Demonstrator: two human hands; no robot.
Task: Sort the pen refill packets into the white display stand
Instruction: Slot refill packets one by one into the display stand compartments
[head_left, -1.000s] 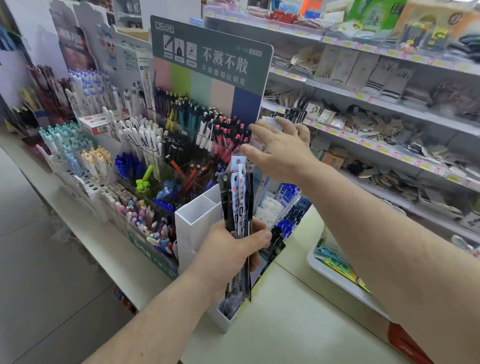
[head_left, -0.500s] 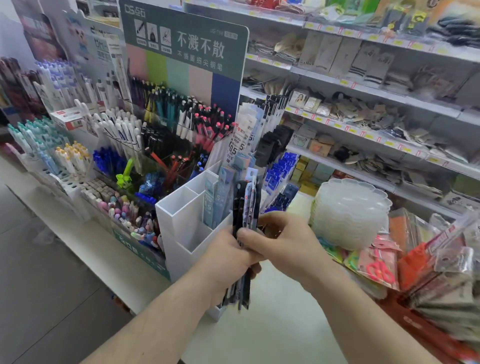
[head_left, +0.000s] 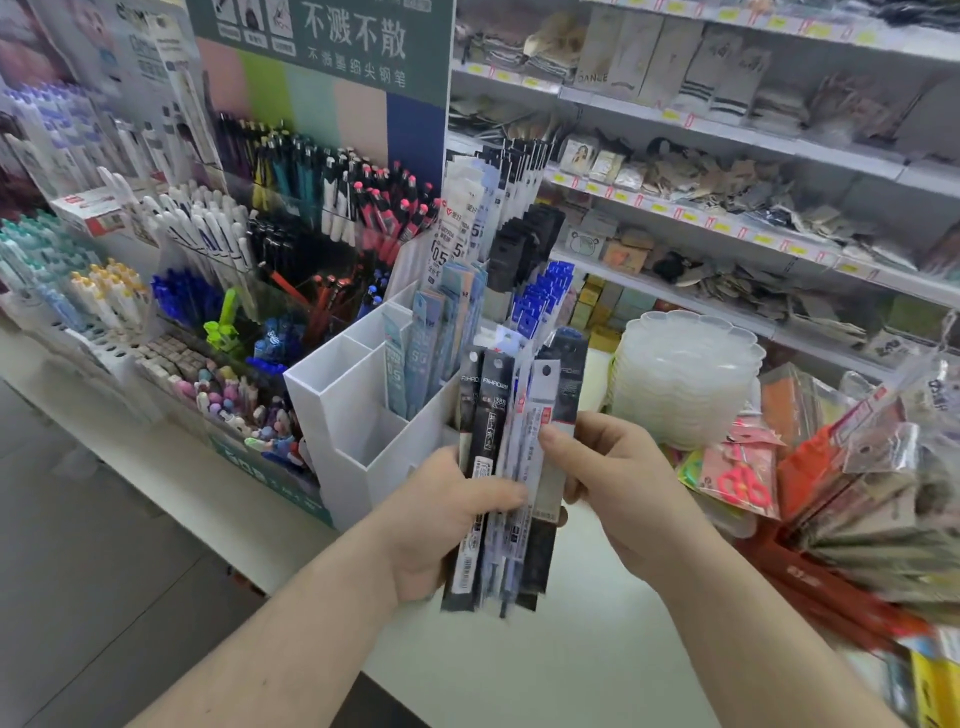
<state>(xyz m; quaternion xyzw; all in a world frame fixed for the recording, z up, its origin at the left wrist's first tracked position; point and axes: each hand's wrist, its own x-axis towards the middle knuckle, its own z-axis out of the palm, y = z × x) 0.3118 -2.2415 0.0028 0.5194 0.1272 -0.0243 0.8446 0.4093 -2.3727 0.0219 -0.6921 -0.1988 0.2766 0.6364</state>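
Gripping a fan of refill packets (head_left: 501, 467), both hands, left (head_left: 441, 514) and right (head_left: 618, 483), hold them beside the white stand (head_left: 353, 410).

Both hands' fingers (head_left: 498, 496) curled, gripping

Refill packets (head_left: 511, 467): glossy clear plastic film. Display stand (head_left: 353, 415): smooth matt white plastic. Right tray stack (head_left: 680, 384): translucent plastic.

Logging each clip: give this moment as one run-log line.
left hand: grips fanned refill packets | right hand: pinches one packet | white display stand: front slots empty, rear slots stocked | phase: picking
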